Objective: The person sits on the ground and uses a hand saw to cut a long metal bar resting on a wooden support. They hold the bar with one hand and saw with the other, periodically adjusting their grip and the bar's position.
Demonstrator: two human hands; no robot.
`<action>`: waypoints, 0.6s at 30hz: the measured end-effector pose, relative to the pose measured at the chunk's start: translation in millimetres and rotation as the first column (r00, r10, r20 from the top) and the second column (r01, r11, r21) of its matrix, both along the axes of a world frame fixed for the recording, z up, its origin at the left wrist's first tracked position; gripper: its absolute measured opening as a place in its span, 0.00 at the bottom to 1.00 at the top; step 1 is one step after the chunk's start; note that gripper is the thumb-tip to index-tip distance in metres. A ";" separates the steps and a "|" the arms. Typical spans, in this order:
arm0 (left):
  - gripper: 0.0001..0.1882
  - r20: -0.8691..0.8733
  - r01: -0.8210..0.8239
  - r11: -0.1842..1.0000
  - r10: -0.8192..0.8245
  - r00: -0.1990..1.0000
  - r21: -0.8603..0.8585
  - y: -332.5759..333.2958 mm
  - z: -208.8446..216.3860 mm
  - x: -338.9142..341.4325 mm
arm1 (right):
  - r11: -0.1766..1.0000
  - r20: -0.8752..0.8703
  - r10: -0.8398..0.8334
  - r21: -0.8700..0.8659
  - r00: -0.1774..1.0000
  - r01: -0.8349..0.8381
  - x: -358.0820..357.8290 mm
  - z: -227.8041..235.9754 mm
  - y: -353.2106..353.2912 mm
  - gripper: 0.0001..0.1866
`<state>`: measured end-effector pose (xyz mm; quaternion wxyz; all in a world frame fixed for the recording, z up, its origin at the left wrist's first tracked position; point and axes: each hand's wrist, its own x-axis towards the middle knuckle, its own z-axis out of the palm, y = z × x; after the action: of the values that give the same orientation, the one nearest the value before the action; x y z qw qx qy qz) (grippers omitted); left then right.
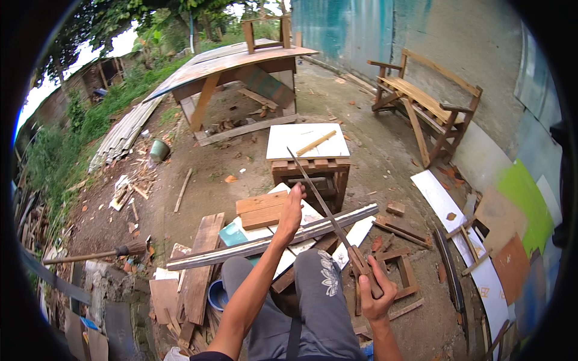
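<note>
My right hand [376,290] is wrapped round the wooden handle of a handsaw [325,207]. Its long, dark blade slants up and away to the left, narrowing toward the tip. Close beside the blade's middle is my left hand [292,210], fingers partly bent and apart, with nothing visible in it; whether it touches the blade I cannot tell. Beneath both arms a long layered strip of wood [247,249], dark with pale edges, lies across in front of my knees. Two short wooden boards [262,213] rest just beyond it.
A wooden stool [310,165] ahead carries a white board [283,135] and a wood stick [316,143]. Behind stands a large table [241,57]; a wooden bench [424,99] is at the right wall. Planks [205,265], a blue bowl [218,295] and a broom [129,248] lie left.
</note>
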<state>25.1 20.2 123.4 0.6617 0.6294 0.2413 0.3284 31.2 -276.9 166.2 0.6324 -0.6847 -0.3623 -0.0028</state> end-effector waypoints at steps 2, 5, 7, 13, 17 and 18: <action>0.39 0.069 -0.047 0.997 0.043 0.997 0.066 1.1 41.2 -12.8 | 0.998 0.178 0.058 -0.014 0.982 -0.057 -4.3 4.8 11.3 0.23; 0.36 0.098 -0.083 0.996 0.080 0.992 0.029 -2.5 86.8 -42.2 | 0.976 0.535 0.200 -0.037 0.821 -0.213 -8.8 13.6 36.9 0.25; 0.32 -0.092 -0.069 0.992 0.078 0.993 0.101 13.0 112.0 -71.5 | 0.963 0.672 0.238 -0.068 0.701 -0.262 -8.7 19.9 54.0 0.26; 0.25 0.100 0.022 1.000 -0.022 0.995 -0.004 47.0 138.8 -142.9 | 0.883 0.807 0.449 -0.336 0.382 -0.328 -7.0 34.4 79.7 0.33; 0.24 0.151 -0.004 0.996 -0.010 0.988 0.092 43.5 140.3 -164.5 | 0.841 0.809 0.527 -0.450 0.262 -0.302 -19.4 39.2 80.9 0.39; 0.24 0.154 -0.031 0.992 0.012 0.988 0.124 42.7 141.5 -165.7 | 0.839 0.808 0.531 -0.458 0.255 -0.294 -23.0 39.9 81.8 0.39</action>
<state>-140.5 62.9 264.9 0.6338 0.6400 0.1754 0.3973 8.1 -195.1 206.1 0.2240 -0.5088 -0.8127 -0.1743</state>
